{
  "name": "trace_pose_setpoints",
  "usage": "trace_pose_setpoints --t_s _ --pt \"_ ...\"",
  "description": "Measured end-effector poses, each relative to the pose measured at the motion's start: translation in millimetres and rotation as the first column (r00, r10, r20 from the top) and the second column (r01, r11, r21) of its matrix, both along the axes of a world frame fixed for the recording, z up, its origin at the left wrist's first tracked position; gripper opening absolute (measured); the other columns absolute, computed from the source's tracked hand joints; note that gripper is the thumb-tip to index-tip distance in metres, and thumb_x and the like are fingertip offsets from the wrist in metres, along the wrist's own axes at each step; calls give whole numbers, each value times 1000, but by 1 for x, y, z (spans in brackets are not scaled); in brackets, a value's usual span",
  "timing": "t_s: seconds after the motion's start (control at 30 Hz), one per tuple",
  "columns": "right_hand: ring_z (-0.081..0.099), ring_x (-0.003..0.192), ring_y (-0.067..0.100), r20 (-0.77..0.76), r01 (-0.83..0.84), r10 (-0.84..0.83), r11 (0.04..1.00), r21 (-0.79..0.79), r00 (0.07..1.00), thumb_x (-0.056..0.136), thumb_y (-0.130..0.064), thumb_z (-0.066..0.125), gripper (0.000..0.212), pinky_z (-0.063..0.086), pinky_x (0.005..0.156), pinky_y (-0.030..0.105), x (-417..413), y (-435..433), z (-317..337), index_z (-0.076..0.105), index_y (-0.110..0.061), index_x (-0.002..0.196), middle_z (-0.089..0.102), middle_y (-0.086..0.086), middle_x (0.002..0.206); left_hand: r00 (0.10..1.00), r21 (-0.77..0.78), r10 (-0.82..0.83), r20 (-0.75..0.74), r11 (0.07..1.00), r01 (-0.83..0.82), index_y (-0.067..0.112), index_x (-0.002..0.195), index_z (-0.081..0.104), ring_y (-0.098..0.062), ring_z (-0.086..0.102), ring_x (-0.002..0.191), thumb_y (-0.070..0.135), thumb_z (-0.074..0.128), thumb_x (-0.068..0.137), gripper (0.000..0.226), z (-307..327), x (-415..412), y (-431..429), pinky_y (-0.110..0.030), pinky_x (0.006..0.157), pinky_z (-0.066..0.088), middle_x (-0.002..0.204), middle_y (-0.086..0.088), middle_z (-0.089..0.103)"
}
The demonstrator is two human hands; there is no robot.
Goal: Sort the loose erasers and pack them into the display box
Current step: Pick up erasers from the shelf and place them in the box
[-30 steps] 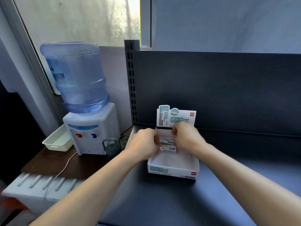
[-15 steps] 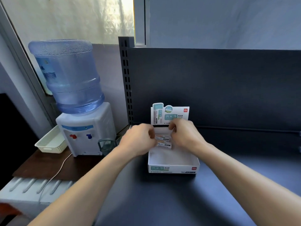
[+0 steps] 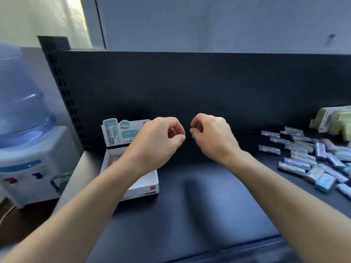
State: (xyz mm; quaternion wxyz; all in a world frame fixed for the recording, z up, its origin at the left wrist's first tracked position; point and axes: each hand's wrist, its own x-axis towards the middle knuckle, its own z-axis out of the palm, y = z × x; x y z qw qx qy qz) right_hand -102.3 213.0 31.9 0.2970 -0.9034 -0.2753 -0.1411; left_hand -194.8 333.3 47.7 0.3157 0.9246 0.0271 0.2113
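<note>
Both hands have come up out of the display box (image 3: pixel 150 184) since a second ago, when they were pressed together over the erasers stacked against its back card. The left hand (image 3: pixel 158 142) now hovers above the box's right wall, at about nine o'clock from the centre of the view, fingers curled loosely inward toward the thumb with nothing visible between them. The right hand (image 3: pixel 213 138) hangs just beside it toward three o'clock, apart from it by a narrow gap, fingers likewise bent in a loose curl and holding nothing that shows. The head has turned rightward: the water dispenser (image 3: pixel 24 160) has slid to the nine o'clock edge, and a pile of loose erasers (image 3: pixel 311 162) has come into view at three o'clock, scattered on the dark shelf (image 3: pixel 199 215) well apart from the box. Behind the pile, toward two o'clock, stands a stack of greenish packets (image 3: pixel 336 120). The box sits at about eight o'clock, its printed back card (image 3: pixel 119 131) upright against the shelf's rear panel; the left forearm hides most of its inside.
</note>
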Motion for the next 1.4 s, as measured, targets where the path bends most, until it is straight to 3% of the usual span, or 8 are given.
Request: trace_pose_setpoints --t_s 0.13,0.3,0.43,0.57,0.67,0.83,1.13,1.4 --pt "63 87 30 -6 111 -111 994 4 994 88 -16 54 14 53 77 38 23 -78 -1 66 -12 96 69 7 92 994 18 -110 -28 994 111 24 78 66 -2 53 59 21 61 87 10 2 31 -67 -15 57 42 65 10 61" --pt "64 89 31 -30 241 -242 970 -18 970 86 -12 55 14 53 78 38 55 -190 -4 68 -12 92 71 9 92 973 22 -201 -117 979 205 20 86 67 -6 54 64 21 60 89 8 -2 73 -165 -22 61 45 72 10 60" --pt "64 91 31 -52 299 -301 953 -44 952 84 -10 56 14 52 81 36 83 -264 -8 69 -13 89 72 10 92 968 53 -199 -152 976 209 17 87 68 -1 49 59 17 60 88 8 -7 107 -225 -11 53 38 67 11 56" --pt "64 90 31 -105 277 -282 959 -65 954 85 -10 55 15 53 80 37 104 -306 -17 69 -13 89 71 10 94 962 55 -152 -228 984 169 17 85 66 -6 51 63 13 60 86 7 -17 129 -257 -16 57 40 71 8 58" --pt "63 90 28 -157 240 -249 968 -74 956 87 -11 56 15 53 80 38 113 -317 -24 69 -13 92 70 9 96 955 62 -93 -281 991 115 19 83 64 -5 50 61 12 60 86 8 -25 138 -263 -18 55 39 69 9 56" --pt "62 90 26 -202 198 -212 976 -88 956 89 -10 54 16 53 79 34 121 -317 -29 69 -11 93 69 8 98 943 72 0 -332 997 25 15 88 65 -16 53 72 17 61 85 5 -32 155 -263 -25 65 40 79 4 59" --pt "60 86 22 -291 125 -191 965 -231 938 90 -17 61 13 48 75 29 135 -294 -25 71 -9 95 71 10 97 882 140 -1 -471 987 76 3 88 64 -27 56 91 49 72 73 48 -52 192 -261 -34 72 44 87 -9 66" --pt "66 83 27 -328 110 -248 915 -387 912 82 -27 72 27 52 71 34 152 -273 -31 70 -1 88 70 11 84 869 34 -78 -488 994 108 4 80 70 -16 49 65 48 78 68 46 -58 205 -255 -28 54 37 69 -6 63"
